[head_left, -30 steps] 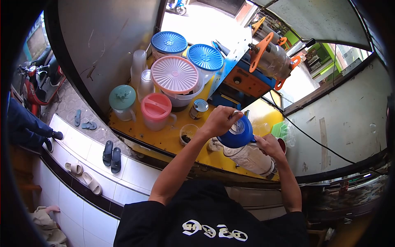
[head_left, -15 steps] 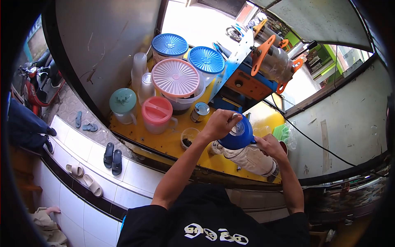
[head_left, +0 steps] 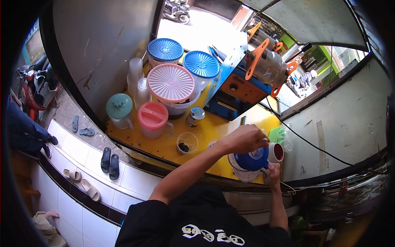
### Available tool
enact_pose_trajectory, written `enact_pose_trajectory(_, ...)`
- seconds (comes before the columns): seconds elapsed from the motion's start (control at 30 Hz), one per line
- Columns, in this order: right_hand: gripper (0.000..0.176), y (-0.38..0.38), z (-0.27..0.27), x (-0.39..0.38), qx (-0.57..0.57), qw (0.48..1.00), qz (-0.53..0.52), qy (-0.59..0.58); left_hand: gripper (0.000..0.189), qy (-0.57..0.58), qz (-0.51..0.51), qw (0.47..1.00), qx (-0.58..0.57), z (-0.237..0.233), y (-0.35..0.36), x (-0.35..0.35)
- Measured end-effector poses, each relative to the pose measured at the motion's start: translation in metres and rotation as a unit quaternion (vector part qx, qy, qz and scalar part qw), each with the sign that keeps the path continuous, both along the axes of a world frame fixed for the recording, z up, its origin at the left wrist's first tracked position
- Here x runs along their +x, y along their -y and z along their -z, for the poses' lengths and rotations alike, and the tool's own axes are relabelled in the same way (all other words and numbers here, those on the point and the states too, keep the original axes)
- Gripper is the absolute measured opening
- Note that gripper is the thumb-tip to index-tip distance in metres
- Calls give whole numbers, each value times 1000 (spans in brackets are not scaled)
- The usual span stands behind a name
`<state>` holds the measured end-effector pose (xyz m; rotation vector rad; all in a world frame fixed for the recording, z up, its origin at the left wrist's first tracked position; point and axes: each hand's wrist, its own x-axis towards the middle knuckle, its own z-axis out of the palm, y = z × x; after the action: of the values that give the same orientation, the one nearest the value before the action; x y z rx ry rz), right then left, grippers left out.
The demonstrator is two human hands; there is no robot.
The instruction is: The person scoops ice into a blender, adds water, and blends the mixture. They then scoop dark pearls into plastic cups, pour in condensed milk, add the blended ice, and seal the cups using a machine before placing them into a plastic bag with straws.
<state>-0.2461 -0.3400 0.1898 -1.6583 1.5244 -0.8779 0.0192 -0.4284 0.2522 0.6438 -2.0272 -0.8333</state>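
Observation:
My right hand (head_left: 272, 174) is closed around the handle of a blue round plastic vessel (head_left: 248, 162). Above its rim, my left hand (head_left: 248, 138) has its fingers pinched together; what they hold, if anything, is too small to make out. Something clear and shiny shows inside the vessel. Directly below sits a pale, see-through container (head_left: 246, 176), partly hidden by the vessel. To the right of the left hand stands a white mug (head_left: 273, 152) with a dark red inside. A small clear tub (head_left: 187, 143) holding dark bits is left of my forearm.
Blue-lidded tubs (head_left: 165, 49), a pink-lidded tub (head_left: 170, 83), a red-lidded pitcher (head_left: 152, 119), a green-lidded pitcher (head_left: 119, 110) and a tin can (head_left: 195, 116) stand on the yellow counter (head_left: 164, 153). A machine with orange handles (head_left: 242, 84) is behind. A black cable (head_left: 304, 140) crosses the right wall.
Both hands have shifted right and down with the blue vessel, over the pale container. The white mug now shows more fully. The view has moved slightly, and a motorbike appears at the top.

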Motion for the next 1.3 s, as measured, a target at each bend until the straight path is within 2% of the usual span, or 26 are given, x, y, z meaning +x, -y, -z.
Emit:
enact_pose_trajectory(0.03, 47, -2, 0, 3, -36, 997, 12, 60, 20, -3, 41, 999, -32, -11, -2, -3)
enact_pose_trajectory(0.07, 47, 4, -3, 6, -45, 997, 10, 67, 20, -2, 82, 994, -66, -22, -1, -2)
enact_pose_trajectory(0.17, 50, 7, -52, 37, -43, 993, 19, 111, 20, -15, 71, 992, -102, -56, -2, 18)
enact_pose_trajectory(0.23, 48, 24, -79, 54, -51, 995, -37, 81, 21, -63, 46, 991, -110, -67, -2, 45)
enact_pose_trajectory(0.27, 48, 34, -89, 63, -18, 997, -59, 39, 20, -72, 20, 992, -103, -67, -1, 61)
enact_pose_trajectory(0.37, 50, 60, -111, 105, 70, 986, -108, -103, 19, -125, -77, 989, -29, -44, -9, 104)
enact_pose_trajectory(0.43, 52, 74, -106, 132, 35, 970, -145, -193, 22, -178, -160, 971, 25, -12, -22, 123)
enact_pose_trajectory(0.47, 52, 79, -104, 143, 36, 971, -144, -189, 22, -174, -159, 971, 26, 3, -27, 129)
enact_pose_trajectory(0.53, 53, 89, -97, 162, 54, 939, -188, -281, 22, -259, -237, 936, 25, 31, -34, 141)
enact_pose_trajectory(0.67, 58, 111, -79, 190, 92, 910, -208, -345, 25, -295, -265, 917, 54, 65, -35, 155)
enact_pose_trajectory(0.9, 58, 118, -83, 220, 126, 868, -217, -429, 28, -344, -290, 888, 91, 90, -35, 161)
enact_pose_trajectory(1.3, 58, 123, -84, 235, 110, 853, -234, -453, 29, -363, -340, 862, 100, 94, -36, 162)
